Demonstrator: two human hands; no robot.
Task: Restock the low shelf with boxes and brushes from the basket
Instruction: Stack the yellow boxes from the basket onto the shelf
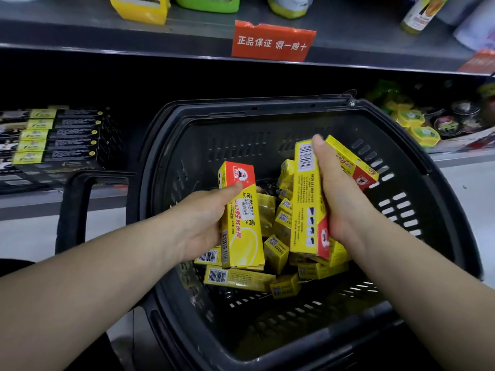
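Our left hand (203,223) grips a yellow-and-red box (241,223) upright over the left half of the dark plastic basket (401,210), thumb pressed on its face. Our right hand (342,199) clamps two boxes over the right half: a barcode-side box (308,199) standing on end and a tilted box (351,162) behind the fingers. Below both hands, loose yellow boxes (276,250) lie jumbled on the basket floor. Beyond the basket's far rim runs the low shelf (24,203), with stacked black cartons (61,137) at its left and yellow tubs (417,124) at its right. Above hangs a red shelf tag (273,41).
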